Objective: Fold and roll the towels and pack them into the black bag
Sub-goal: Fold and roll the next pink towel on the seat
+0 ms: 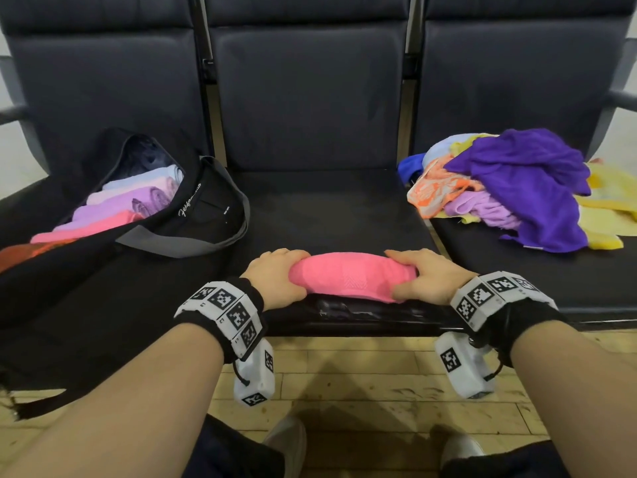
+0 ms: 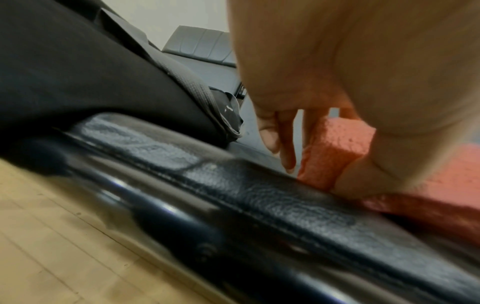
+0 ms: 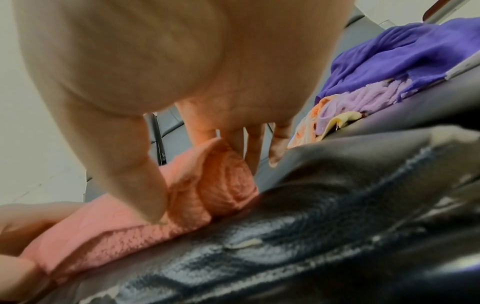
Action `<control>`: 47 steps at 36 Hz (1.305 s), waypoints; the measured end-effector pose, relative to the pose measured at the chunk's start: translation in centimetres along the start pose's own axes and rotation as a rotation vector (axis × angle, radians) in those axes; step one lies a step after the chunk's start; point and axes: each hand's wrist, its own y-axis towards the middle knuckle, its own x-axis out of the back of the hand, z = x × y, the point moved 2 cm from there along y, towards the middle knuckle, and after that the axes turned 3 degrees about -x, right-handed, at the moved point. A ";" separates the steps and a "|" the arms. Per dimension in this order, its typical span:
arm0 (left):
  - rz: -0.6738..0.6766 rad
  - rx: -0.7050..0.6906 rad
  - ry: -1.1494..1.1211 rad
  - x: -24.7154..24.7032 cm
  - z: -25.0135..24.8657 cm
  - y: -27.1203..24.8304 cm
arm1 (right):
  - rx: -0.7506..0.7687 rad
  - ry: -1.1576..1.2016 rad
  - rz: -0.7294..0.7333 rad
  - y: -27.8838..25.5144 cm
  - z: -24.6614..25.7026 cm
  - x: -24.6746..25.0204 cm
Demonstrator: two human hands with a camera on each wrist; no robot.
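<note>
A bright pink terry towel (image 1: 348,276), rolled into a thick cylinder, lay crosswise at the front edge of the middle seat; spiral end visible in right wrist view. A black fabric bag w/ grey strap (image 1: 193,215) sat open on the left seat, holding rolled towels (image 1: 138,201) side by side: pale blue, pink, lilac, hot pink, orange-red. A loose heap of unfolded towels (image 1: 517,188), purple on top w/ yellow, orange, lilac, blue, lay on the right seat.
</note>
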 end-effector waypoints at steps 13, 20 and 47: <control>-0.002 0.054 -0.179 0.8 0.0 -0.3 | 0.118 -0.134 -0.076 -1.6 2.1 0.8; 0.062 0.236 -0.597 0.0 0.3 0.0 | 0.090 -0.363 -0.072 -1.4 3.9 0.3; -0.382 0.273 -1.414 2.0 -0.1 0.9 | 0.308 0.537 -0.510 -0.5 3.6 0.3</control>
